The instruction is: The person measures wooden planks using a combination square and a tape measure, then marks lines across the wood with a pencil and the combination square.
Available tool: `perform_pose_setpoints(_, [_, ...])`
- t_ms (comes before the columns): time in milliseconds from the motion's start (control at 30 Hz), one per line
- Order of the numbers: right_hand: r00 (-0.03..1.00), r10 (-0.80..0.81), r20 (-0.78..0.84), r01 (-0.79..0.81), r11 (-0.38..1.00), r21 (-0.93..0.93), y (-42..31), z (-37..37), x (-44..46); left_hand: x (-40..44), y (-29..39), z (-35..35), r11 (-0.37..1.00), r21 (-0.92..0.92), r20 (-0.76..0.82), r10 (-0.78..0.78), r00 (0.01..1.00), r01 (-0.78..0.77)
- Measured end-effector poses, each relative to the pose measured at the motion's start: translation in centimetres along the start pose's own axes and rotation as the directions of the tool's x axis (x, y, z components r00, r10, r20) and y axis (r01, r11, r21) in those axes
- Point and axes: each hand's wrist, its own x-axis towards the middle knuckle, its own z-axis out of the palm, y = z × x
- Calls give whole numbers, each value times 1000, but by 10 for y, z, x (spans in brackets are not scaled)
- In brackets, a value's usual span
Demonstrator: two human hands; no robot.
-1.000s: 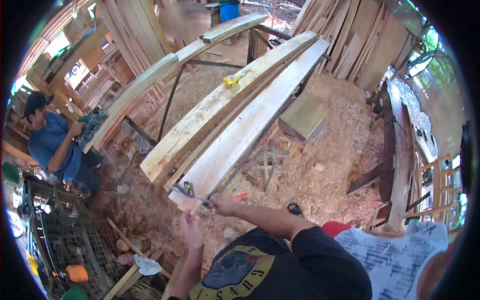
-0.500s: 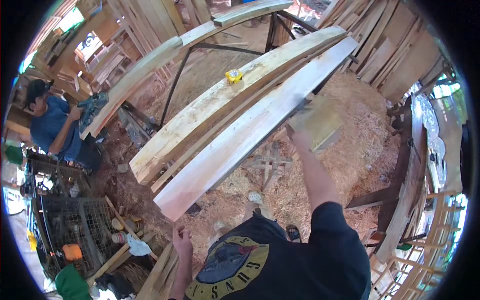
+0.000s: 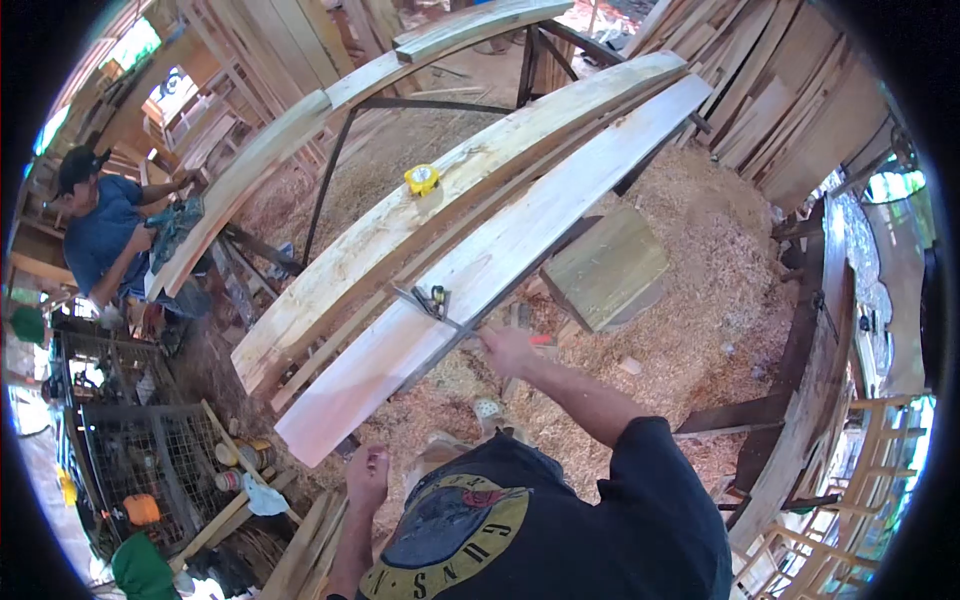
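My right hand point(image 3: 505, 350) is closed on the end of a metal marking tool point(image 3: 434, 306), which lies across the pale, smooth plank point(image 3: 480, 272). A thin red object point(image 3: 541, 340) shows beside this hand. My left hand point(image 3: 367, 475) has its fingers curled below the plank's near end, apart from the wood; whatever it holds, if anything, is hidden. Beyond the pale plank lies a thicker curved timber point(image 3: 330, 265), with a yellow tape measure point(image 3: 422, 179) on top.
A co-worker point(image 3: 105, 225) at the left holds a green power tool point(image 3: 175, 228) against another curved timber point(image 3: 250, 170). A wooden block point(image 3: 608, 265) stands right of the planks. Wood shavings point(image 3: 720, 290) cover the ground. Wire mesh racks point(image 3: 140, 450) are at lower left.
My right hand and the tool went from the plank's near end to farther along it, then came partway back. My left hand has drawn away from the near end. The co-worker's far hand has moved onto the timber.
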Motion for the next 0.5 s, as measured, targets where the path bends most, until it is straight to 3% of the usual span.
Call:
perform_pose_setpoints(67, [999,37,-12,-36,999,22,20,-15,18,3,3,-3,999,-30,-1,-16,1000,16])
perform_pose_setpoints(133, [979,156,-133,-159,987,-14,93,-24,42,5,2,-6,998,-49,-14,-27,1000,26])
perform_pose_setpoints(167, [928,350,-127,-350,937,23,110,-57,50,1,-4,-10,998,-51,-24,-34,999,33])
perform_pose_setpoints(200, [795,573,-200,-544,818,184,143,-71,58,-4,-9,-11,998,-51,-36,-45,998,43])
perform_pose_setpoints(233, [679,606,-415,-619,776,122,221,-54,69,-9,-14,-11,999,-15,-38,-46,998,46])
perform_pose_setpoints(267, [782,505,-365,-605,756,-249,253,-77,60,-16,-18,-12,998,25,-39,-50,998,51])
perform_pose_setpoints(300, [652,628,-425,-743,641,-192,266,-94,57,-23,-21,-15,996,67,-40,-56,998,58])
perform_pose_setpoints(333, [357,777,-519,-880,466,92,269,-109,53,-28,-23,-16,996,47,-26,-69,997,70])
perform_pose_setpoints(367, [222,807,-547,-872,415,258,269,-120,46,-32,-26,-13,996,20,-21,-85,996,85])
perform_pose_setpoints(400, [197,799,-568,-820,452,352,260,-124,41,-41,-32,-9,994,-13,-32,-113,993,112])
perform_pose_setpoints(500, [519,673,-527,-513,738,437,194,-101,9,-46,-32,-5,982,152,-14,-107,994,108])
